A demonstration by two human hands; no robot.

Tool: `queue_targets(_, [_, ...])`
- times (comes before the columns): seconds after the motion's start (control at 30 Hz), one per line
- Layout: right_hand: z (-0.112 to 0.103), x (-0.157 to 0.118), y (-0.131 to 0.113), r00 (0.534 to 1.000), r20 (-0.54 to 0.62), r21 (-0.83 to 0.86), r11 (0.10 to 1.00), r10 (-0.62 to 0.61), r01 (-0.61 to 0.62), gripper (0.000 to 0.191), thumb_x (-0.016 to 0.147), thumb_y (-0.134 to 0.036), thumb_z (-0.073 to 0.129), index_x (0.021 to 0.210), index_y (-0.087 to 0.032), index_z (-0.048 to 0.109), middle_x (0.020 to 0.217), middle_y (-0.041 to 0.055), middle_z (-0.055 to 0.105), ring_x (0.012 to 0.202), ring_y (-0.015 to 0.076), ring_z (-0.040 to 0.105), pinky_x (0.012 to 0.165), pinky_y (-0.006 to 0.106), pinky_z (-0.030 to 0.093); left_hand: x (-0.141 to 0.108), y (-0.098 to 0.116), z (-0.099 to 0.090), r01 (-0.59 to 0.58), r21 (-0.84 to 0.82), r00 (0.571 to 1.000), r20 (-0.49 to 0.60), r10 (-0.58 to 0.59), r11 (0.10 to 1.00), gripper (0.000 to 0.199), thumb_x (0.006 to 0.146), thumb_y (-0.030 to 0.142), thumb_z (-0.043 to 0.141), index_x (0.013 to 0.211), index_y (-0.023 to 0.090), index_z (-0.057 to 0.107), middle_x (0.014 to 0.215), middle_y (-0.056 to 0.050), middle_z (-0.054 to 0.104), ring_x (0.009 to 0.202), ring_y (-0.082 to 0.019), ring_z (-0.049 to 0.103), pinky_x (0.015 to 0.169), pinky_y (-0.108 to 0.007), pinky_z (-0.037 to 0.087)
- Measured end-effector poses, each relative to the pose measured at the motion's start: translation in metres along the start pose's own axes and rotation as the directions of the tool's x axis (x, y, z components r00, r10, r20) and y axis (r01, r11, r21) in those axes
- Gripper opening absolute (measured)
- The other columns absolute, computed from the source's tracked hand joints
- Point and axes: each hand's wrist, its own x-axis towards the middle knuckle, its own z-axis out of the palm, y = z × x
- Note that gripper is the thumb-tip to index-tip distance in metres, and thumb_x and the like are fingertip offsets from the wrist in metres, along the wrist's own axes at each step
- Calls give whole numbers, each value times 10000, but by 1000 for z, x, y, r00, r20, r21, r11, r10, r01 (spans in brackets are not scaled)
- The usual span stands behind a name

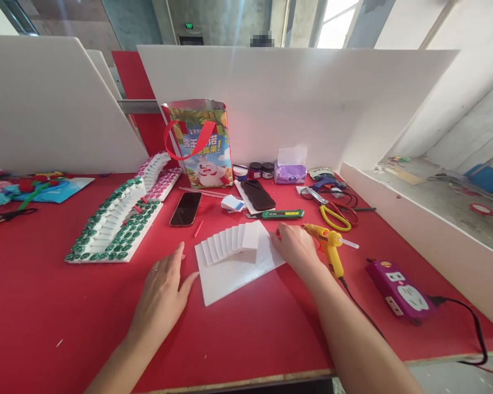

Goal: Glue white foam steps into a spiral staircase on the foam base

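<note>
A white board (234,279) lies on the red table, with several white rectangular pieces (230,241) fanned across its upper part in a curved, overlapping row. My left hand (164,284) is beside the board's left edge, fingers apart, thumb near or at the edge, holding nothing. At the board's right edge rests my right hand (293,243), its fingers bent and partly hidden; whether they grip the board I cannot make out. Just right of that hand lies a yellow glue gun (332,249) with a clear glue stick in its back.
Behind lie a green cutter (281,214), two phones (186,209), scissors (334,216) and small jars. A decorated curved piece (115,224) sits at left, near an upright bag (207,148). A purple power strip (402,290) is at right; the glue gun's cable runs toward the front edge.
</note>
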Motion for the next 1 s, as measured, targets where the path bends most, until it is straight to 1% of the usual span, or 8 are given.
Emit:
queue_targets(0.2, [-3, -14, -11, 993, 87, 135, 989, -78, 66, 294, 995, -315, 497, 1077, -122, 702, 1102, 203, 743, 1034, 309, 710, 755, 321, 492, 7, -4, -5, 254, -261, 963, 157, -218, 932, 582, 941, 511, 391, 1439, 217, 452, 1306, -121, 687, 972, -273, 702, 819, -425, 591])
queue_targets(0.3, [-7, -19, -14, 967, 204, 265, 959, -155, 98, 294, 993, -274, 467, 923, -130, 714, 873, 146, 779, 760, 222, 740, 646, 264, 487, 6, -7, -8, 324, -309, 942, 197, -273, 894, 626, 920, 583, 405, 1428, 224, 474, 1373, -125, 648, 1038, -283, 690, 868, -442, 587])
queue_targets(0.37, [-11, -21, -11, 929, 295, 359, 927, -222, 107, 354, 979, -214, 433, 745, -153, 691, 671, 76, 748, 536, 154, 681, 551, 223, 459, 7, -9, -9, 353, -312, 932, 194, -305, 882, 641, 912, 595, 407, 1424, 219, 484, 1394, -135, 631, 1132, -309, 663, 892, -459, 582])
queue_targets(0.43, [-14, -19, -7, 907, 330, 423, 900, -260, 104, 364, 940, -150, 437, 654, -163, 662, 608, 42, 727, 469, 122, 639, 504, 199, 430, 7, -13, -8, 362, -310, 929, 193, -314, 879, 639, 909, 587, 413, 1429, 221, 483, 1412, -139, 616, 1206, -325, 630, 893, -464, 585])
queue_targets(0.5, [-17, -15, -1, 927, 293, 445, 892, -233, 83, 314, 912, -105, 443, 730, -153, 695, 657, 45, 745, 510, 122, 647, 504, 197, 413, 6, -17, -7, 348, -302, 934, 194, -300, 887, 623, 908, 573, 424, 1423, 230, 490, 1429, -137, 601, 1273, -331, 593, 913, -466, 582])
queue_targets(0.67, [-18, -4, 11, 982, 162, 449, 893, -102, 18, 379, 940, -101, 418, 1207, -145, 683, 816, 53, 777, 611, 138, 664, 575, 221, 411, 5, -25, -3, 281, -274, 955, 180, -238, 920, 575, 912, 556, 435, 1385, 244, 532, 1442, -133, 589, 1352, -339, 538, 1000, -491, 548])
queue_targets(0.87, [-22, -4, 18, 990, 119, 446, 895, -77, 16, 375, 936, -119, 449, 1175, -185, 730, 757, 38, 749, 736, 174, 691, 647, 235, 425, 12, -30, 3, 201, -271, 971, 184, -155, 941, 518, 936, 497, 448, 1407, 297, 526, 1444, -105, 600, 1327, -343, 564, 1027, -524, 527])
queue_targets(1.0, [-23, -8, 15, 1000, 8, 375, 927, -20, 15, 405, 982, -160, 366, 1255, -181, 665, 866, 59, 767, 804, 181, 712, 659, 235, 440, 16, -34, 2, 137, -280, 980, 181, -88, 950, 502, 952, 468, 457, 1434, 336, 503, 1446, -91, 602, 1326, -331, 572, 1003, -498, 550])
